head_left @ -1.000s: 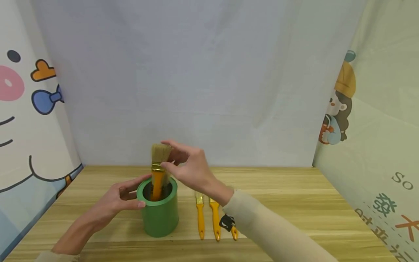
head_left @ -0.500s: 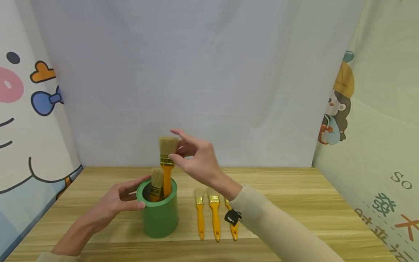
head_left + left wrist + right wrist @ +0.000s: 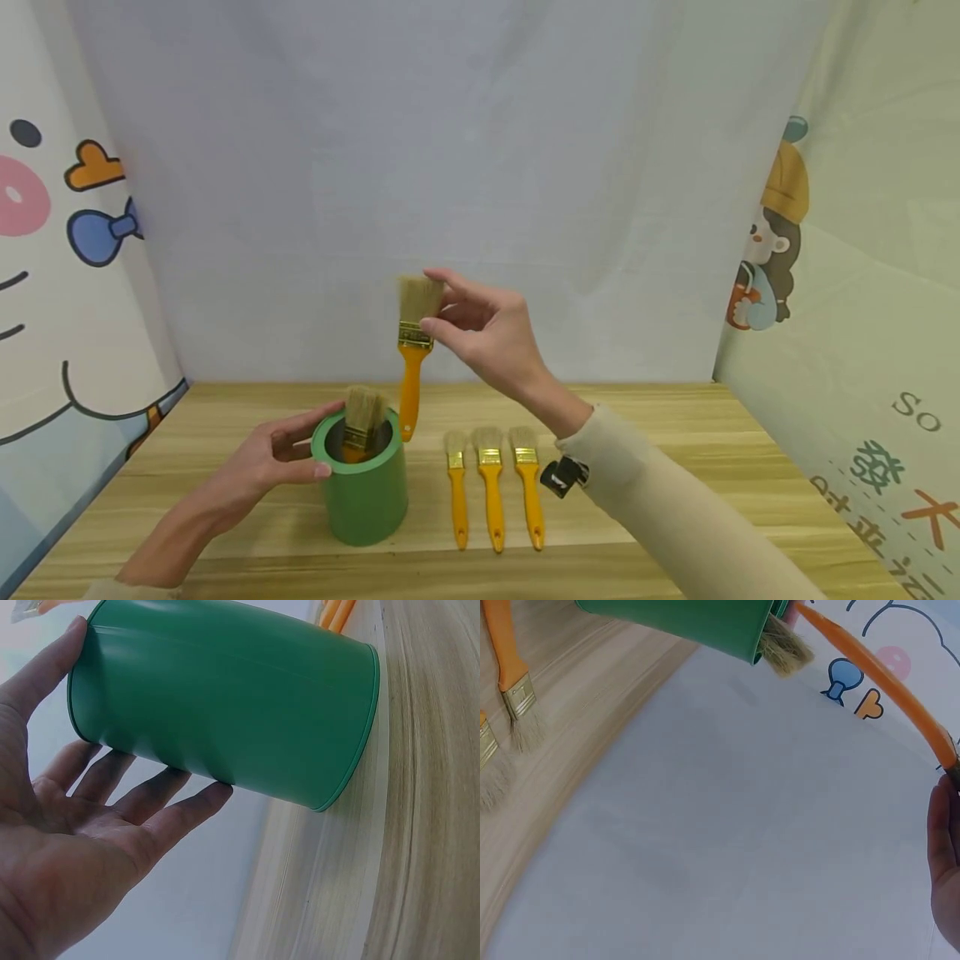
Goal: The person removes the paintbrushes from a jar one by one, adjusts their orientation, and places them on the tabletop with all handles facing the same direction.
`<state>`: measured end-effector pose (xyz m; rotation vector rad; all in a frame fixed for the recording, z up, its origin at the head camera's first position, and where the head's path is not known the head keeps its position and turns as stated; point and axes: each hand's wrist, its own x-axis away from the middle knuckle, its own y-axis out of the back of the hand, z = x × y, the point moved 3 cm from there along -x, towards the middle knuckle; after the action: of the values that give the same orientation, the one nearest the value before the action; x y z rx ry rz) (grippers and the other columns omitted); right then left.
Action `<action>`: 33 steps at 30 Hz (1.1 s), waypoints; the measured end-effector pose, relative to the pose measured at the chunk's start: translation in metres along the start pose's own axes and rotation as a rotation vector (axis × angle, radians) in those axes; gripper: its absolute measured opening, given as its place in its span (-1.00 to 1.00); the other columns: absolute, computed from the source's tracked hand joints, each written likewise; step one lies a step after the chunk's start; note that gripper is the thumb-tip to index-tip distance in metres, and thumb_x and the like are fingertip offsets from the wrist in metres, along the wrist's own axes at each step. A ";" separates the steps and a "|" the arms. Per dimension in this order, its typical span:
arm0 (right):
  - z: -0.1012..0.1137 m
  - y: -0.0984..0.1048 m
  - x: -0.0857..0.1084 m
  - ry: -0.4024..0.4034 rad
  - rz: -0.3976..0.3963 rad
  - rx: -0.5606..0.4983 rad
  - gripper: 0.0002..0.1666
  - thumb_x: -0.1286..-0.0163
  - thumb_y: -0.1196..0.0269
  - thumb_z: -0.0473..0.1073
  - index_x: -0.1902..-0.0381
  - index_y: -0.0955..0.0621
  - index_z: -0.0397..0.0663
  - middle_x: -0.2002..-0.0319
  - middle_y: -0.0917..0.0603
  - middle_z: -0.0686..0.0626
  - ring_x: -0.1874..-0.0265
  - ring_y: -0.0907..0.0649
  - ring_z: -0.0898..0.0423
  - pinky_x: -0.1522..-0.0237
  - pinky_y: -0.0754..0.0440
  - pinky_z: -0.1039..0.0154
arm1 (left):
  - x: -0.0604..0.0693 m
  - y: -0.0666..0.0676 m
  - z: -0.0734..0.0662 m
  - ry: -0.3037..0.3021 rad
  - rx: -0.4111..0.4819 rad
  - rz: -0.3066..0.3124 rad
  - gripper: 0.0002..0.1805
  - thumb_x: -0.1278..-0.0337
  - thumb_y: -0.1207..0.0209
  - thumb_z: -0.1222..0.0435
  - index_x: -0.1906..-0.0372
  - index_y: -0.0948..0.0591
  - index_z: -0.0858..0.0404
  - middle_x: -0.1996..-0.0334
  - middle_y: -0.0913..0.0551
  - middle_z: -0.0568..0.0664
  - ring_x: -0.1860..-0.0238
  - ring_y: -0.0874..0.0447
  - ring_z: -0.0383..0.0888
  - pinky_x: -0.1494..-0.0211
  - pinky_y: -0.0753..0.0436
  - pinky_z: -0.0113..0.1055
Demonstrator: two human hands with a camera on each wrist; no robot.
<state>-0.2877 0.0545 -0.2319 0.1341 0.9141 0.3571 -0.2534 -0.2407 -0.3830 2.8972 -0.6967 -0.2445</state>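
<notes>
A green can (image 3: 366,502) stands upright on the table, its rim between the thumb and fingers of my left hand (image 3: 258,461). In the left wrist view those fingers touch the side of the can (image 3: 225,697). Bristles of brushes (image 3: 365,410) stick out of the can's mouth; their handles are mostly hidden inside. Above and right of the can, my right hand (image 3: 491,333) pinches a paintbrush (image 3: 411,375) at its metal band, bristles up and orange handle hanging down. The right wrist view shows this brush's handle (image 3: 889,682) beside the can's mouth.
Three orange-handled brushes (image 3: 491,492) lie side by side on the wooden table (image 3: 637,517), right of the can, bristles toward the back. A pale cloth (image 3: 450,167) hangs behind the table, and printed sheets (image 3: 847,333) flank it.
My right hand has moved up and to the right, drawing the pinched brush out of the can and clear of its rim. My left hand has stayed at the can.
</notes>
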 end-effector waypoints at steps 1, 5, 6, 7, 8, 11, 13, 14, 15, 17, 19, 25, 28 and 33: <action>0.000 0.003 0.001 -0.011 0.002 -0.001 -0.36 -0.33 -0.40 -0.50 -0.38 -0.61 -0.27 0.15 -0.79 -0.20 0.25 -0.82 -0.02 0.19 -0.78 0.04 | 0.000 0.000 0.000 -0.001 0.001 0.001 -0.14 -0.39 -0.28 0.38 -0.68 -0.16 0.28 -0.63 -0.11 0.29 -0.48 -0.22 0.53 -0.17 -0.65 -0.13; -0.005 0.013 0.009 -0.056 0.007 0.017 -0.35 -0.33 -0.41 -0.50 -0.38 -0.61 -0.25 0.16 -0.80 -0.19 0.25 -0.82 -0.03 0.16 -0.78 0.06 | 0.000 0.000 0.001 -0.004 0.003 0.011 -0.14 -0.41 -0.27 0.38 -0.69 -0.14 0.28 -0.63 -0.08 0.30 -0.48 -0.20 0.54 -0.18 -0.65 -0.12; -0.007 0.016 0.011 -0.066 0.009 0.026 -0.35 -0.33 -0.41 -0.50 -0.38 -0.61 -0.26 0.16 -0.80 -0.19 0.24 -0.82 -0.04 0.16 -0.77 0.08 | 0.001 0.000 0.001 -0.003 0.003 0.013 -0.14 -0.41 -0.26 0.38 -0.69 -0.14 0.28 -0.64 -0.07 0.30 -0.48 -0.19 0.54 -0.18 -0.65 -0.11; -0.009 0.018 0.014 -0.079 0.011 0.033 -0.35 -0.33 -0.41 -0.49 -0.38 -0.61 -0.25 0.16 -0.80 -0.20 0.24 -0.82 -0.04 0.16 -0.77 0.09 | 0.001 0.000 0.001 -0.003 0.002 0.016 -0.14 -0.42 -0.26 0.38 -0.70 -0.13 0.28 -0.64 -0.07 0.30 -0.48 -0.19 0.54 -0.18 -0.65 -0.11; -0.012 0.020 0.017 -0.093 0.013 0.042 -0.36 -0.33 -0.42 -0.49 -0.38 -0.61 -0.26 0.15 -0.80 -0.20 0.24 -0.82 -0.05 0.17 -0.77 0.12 | 0.001 0.000 0.001 -0.004 0.002 0.017 -0.14 -0.43 -0.26 0.38 -0.70 -0.13 0.28 -0.64 -0.06 0.31 -0.48 -0.19 0.54 -0.18 -0.65 -0.11; -0.018 0.027 0.026 -0.147 0.021 0.059 -0.36 -0.33 -0.42 -0.47 -0.37 -0.62 -0.25 0.16 -0.80 -0.20 0.23 -0.82 -0.07 0.19 -0.75 0.16 | 0.001 0.000 0.000 -0.007 0.000 0.020 -0.14 -0.43 -0.25 0.38 -0.70 -0.11 0.28 -0.64 -0.06 0.32 -0.48 -0.20 0.53 -0.18 -0.65 -0.11; -0.023 0.032 0.033 -0.185 0.023 0.072 -0.36 -0.33 -0.43 -0.47 -0.37 -0.62 -0.24 0.16 -0.80 -0.20 0.22 -0.82 -0.08 0.19 -0.75 0.18 | 0.001 0.000 0.000 -0.009 0.001 0.019 -0.14 -0.43 -0.25 0.39 -0.70 -0.11 0.29 -0.63 -0.06 0.32 -0.48 -0.20 0.53 -0.17 -0.66 -0.11; -0.026 0.035 0.036 -0.202 0.023 0.078 -0.36 -0.33 -0.43 -0.47 -0.37 -0.63 -0.23 0.17 -0.80 -0.20 0.22 -0.82 -0.08 0.19 -0.75 0.18 | 0.001 0.000 0.000 -0.009 0.001 0.018 -0.14 -0.43 -0.25 0.39 -0.70 -0.11 0.29 -0.63 -0.06 0.32 -0.48 -0.21 0.53 -0.17 -0.66 -0.11; -0.029 0.037 0.040 -0.223 0.023 0.082 -0.36 -0.32 -0.43 -0.46 -0.37 -0.63 -0.23 0.17 -0.80 -0.20 0.22 -0.82 -0.08 0.18 -0.75 0.18 | 0.001 0.000 0.000 -0.008 0.001 0.017 -0.14 -0.43 -0.25 0.39 -0.69 -0.11 0.30 -0.63 -0.07 0.33 -0.48 -0.21 0.53 -0.17 -0.66 -0.11; -0.034 0.042 0.047 -0.255 0.025 0.093 -0.36 -0.32 -0.44 -0.46 -0.37 -0.63 -0.22 0.17 -0.80 -0.20 0.21 -0.82 -0.09 0.17 -0.75 0.18 | 0.001 -0.001 -0.001 -0.006 -0.001 0.014 -0.14 -0.43 -0.25 0.38 -0.69 -0.12 0.29 -0.63 -0.07 0.33 -0.48 -0.21 0.53 -0.16 -0.66 -0.10; -0.040 0.048 0.054 -0.283 0.027 0.102 -0.36 -0.32 -0.44 -0.46 -0.37 -0.63 -0.22 0.16 -0.80 -0.20 0.21 -0.82 -0.09 0.16 -0.76 0.16 | 0.001 -0.001 -0.001 -0.005 -0.005 0.010 -0.14 -0.42 -0.25 0.38 -0.69 -0.12 0.29 -0.63 -0.07 0.33 -0.48 -0.21 0.54 -0.16 -0.66 -0.11; -0.054 0.066 0.078 -0.356 0.029 0.128 -0.35 -0.34 -0.45 -0.42 -0.39 -0.62 -0.19 0.14 -0.79 -0.20 0.21 -0.82 -0.06 0.16 -0.77 0.14 | 0.001 -0.001 -0.002 0.004 -0.014 0.003 -0.13 -0.41 -0.27 0.37 -0.70 -0.13 0.28 -0.63 -0.08 0.32 -0.48 -0.21 0.53 -0.17 -0.65 -0.12; -0.060 0.076 0.088 -0.395 0.022 0.131 -0.35 -0.34 -0.46 -0.41 -0.39 -0.62 -0.19 0.15 -0.79 -0.21 0.23 -0.82 -0.05 0.16 -0.77 0.14 | 0.001 -0.002 -0.001 0.006 -0.016 -0.001 -0.13 -0.41 -0.27 0.37 -0.70 -0.13 0.27 -0.63 -0.10 0.31 -0.48 -0.22 0.52 -0.17 -0.64 -0.12; -0.071 0.092 0.102 -0.462 0.018 0.136 -0.34 -0.34 -0.46 -0.41 -0.40 -0.61 -0.21 0.15 -0.79 -0.23 0.24 -0.82 -0.04 0.15 -0.77 0.13 | 0.001 -0.001 -0.001 0.001 -0.020 -0.005 -0.13 -0.40 -0.28 0.37 -0.69 -0.14 0.28 -0.61 -0.12 0.32 -0.47 -0.25 0.51 -0.16 -0.65 -0.13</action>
<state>-0.3100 0.1747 -0.3274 0.3358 0.4791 0.2640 -0.2518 -0.2402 -0.3824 2.8801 -0.6831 -0.2485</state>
